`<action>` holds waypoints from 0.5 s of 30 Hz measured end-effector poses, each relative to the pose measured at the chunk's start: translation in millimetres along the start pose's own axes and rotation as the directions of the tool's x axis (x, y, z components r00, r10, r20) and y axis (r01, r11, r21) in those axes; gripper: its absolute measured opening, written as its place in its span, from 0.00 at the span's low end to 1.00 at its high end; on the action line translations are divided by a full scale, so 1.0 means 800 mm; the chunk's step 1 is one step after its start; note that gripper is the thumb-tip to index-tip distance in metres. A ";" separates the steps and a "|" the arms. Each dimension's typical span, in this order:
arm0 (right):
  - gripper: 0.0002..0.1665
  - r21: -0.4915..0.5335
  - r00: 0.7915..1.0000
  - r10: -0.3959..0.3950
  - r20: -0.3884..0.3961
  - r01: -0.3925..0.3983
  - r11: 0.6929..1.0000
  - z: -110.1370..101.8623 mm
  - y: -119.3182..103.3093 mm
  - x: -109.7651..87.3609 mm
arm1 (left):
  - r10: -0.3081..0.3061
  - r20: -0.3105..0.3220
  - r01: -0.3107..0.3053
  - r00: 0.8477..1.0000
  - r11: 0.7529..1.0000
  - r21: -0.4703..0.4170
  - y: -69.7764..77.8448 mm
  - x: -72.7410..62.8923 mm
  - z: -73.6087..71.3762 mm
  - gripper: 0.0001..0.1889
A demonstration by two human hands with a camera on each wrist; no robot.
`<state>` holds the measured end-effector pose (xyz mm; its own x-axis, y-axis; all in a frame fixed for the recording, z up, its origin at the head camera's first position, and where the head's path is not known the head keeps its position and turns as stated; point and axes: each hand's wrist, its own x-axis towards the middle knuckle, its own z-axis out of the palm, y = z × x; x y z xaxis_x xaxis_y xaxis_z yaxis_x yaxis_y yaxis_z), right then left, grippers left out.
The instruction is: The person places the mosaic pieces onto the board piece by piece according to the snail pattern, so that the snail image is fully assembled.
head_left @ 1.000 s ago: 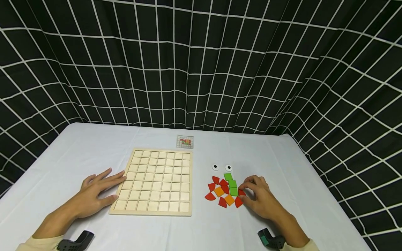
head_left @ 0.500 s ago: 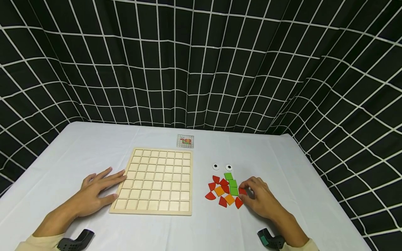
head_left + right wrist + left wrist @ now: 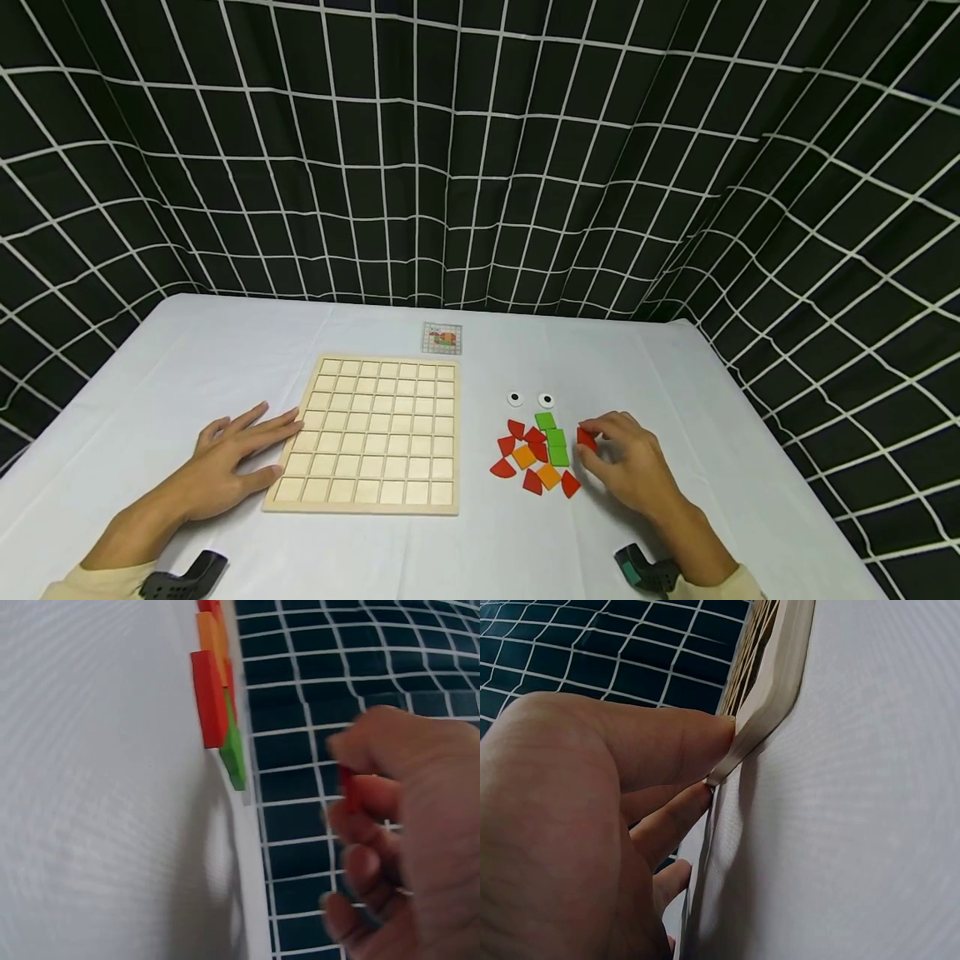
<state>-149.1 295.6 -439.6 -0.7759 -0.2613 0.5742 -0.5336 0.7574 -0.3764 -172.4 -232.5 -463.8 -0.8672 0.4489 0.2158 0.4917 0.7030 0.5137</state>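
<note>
My right hand (image 3: 633,471) pinches a red quarter-circle tile (image 3: 587,438) between thumb and fingers. In the right wrist view this red tile (image 3: 349,786) is raised off the white tablecloth. Just left of that hand lie green square tiles (image 3: 558,456), orange square tiles (image 3: 523,457) and several red quarter-circle tiles (image 3: 503,469). Two round white eye pieces (image 3: 514,399) sit behind them. My left hand (image 3: 232,458) lies with spread fingers at the left edge of a wooden grid board (image 3: 382,423). The left wrist view has its thumb (image 3: 682,742) touching the board's rim.
A small picture card (image 3: 442,338) with a gridded coloured figure lies behind the board's right corner. A white cloth (image 3: 495,550) covers the table. Black curtains with white grid lines (image 3: 450,150) stand at the back and sides.
My right hand has picked up the red quarter-circle tile at the right of the pile and drawn it slightly right and up, away from the green tiles. The left hand stays put.
</note>
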 end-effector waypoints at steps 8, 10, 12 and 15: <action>0.16 0.054 0.997 -0.044 -0.062 0.048 0.997 -0.008 -0.017 0.028 | -0.029 0.034 0.029 0.999 1.000 0.006 0.001 0.001 0.002 0.27; 0.15 0.061 0.998 -0.034 -0.059 0.038 0.997 -0.005 -0.023 0.037 | -0.030 0.031 0.029 0.999 1.000 0.009 0.001 0.002 0.000 0.27; 0.15 0.073 0.998 -0.026 -0.052 0.030 0.997 -0.001 -0.029 0.044 | -0.022 0.029 0.022 0.999 1.000 0.004 0.001 0.003 -0.002 0.27; 0.16 0.098 0.998 -0.033 -0.045 0.038 0.994 0.008 -0.039 0.056 | -0.026 0.025 0.026 0.999 1.000 0.001 0.002 0.003 -0.005 0.27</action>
<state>-169.1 256.8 -406.8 -0.7418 -0.2594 0.6185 -0.5930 0.6845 -0.4241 -173.8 -232.8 -459.3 -0.8776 0.4438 0.1812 0.4687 0.7155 0.5181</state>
